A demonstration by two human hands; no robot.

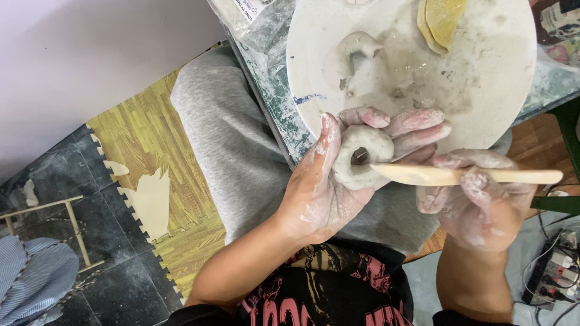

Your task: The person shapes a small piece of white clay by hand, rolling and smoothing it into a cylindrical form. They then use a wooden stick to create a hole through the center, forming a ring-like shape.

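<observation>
My left hand [338, 175], smeared with wet clay, cups a small grey clay ring [362, 158] in its palm and fingers. My right hand [477, 199] grips a flat wooden modelling stick [465, 175], whose tip touches the ring by its centre hole. Both hands hover over my lap, just below the near rim of a round white board [483, 78]. On that board lies a curved clay piece [353, 48] and a yellow sponge [442, 18].
The board rests on a plastic-covered surface [272, 84] above my grey-trousered leg [223, 139]. Foam floor mats [145, 157] and dark tiles lie to the left, with a striped cloth [36, 278] and a wooden frame. A power strip with cables [553, 271] sits at lower right.
</observation>
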